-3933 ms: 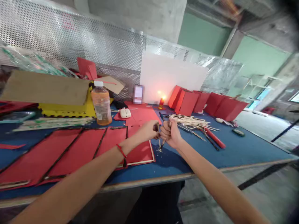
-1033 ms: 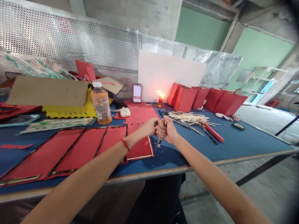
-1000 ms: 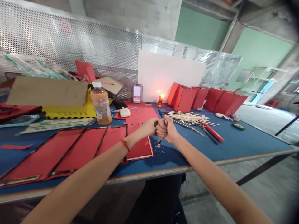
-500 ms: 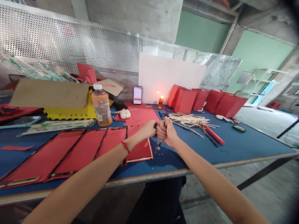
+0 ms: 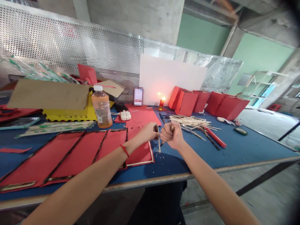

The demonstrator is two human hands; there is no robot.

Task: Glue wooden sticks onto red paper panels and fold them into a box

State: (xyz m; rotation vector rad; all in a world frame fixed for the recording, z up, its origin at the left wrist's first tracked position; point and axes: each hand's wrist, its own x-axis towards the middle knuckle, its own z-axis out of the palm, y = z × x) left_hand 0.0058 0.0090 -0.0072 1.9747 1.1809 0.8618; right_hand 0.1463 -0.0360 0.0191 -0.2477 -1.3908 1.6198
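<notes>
My left hand (image 5: 152, 132) is closed on a thin pale wooden stick (image 5: 159, 144), held nearly upright with its lower end at the tabletop among small shavings (image 5: 156, 156). Right beside it, my right hand (image 5: 172, 135) makes a fist around a slim tool (image 5: 162, 144) whose dark tip points down by the stick; most of the tool is hidden by the fingers. A red panel (image 5: 139, 153) with pale strips along its edges lies under and left of my left hand. Further left, red panels (image 5: 70, 150) have dark-coated strips on their borders.
A pile of wooden sticks (image 5: 191, 121) and a red tube (image 5: 215, 137) lie to the right. Behind stand a lit red candle (image 5: 162, 103), a phone (image 5: 138, 96) and red paper bags (image 5: 186, 102). At left are a drink bottle (image 5: 101, 109) and a white earbud case (image 5: 125, 115).
My hands have moved slightly apart, the right one to the right with its tool. The stick in my left hand now shows clearly between them.
</notes>
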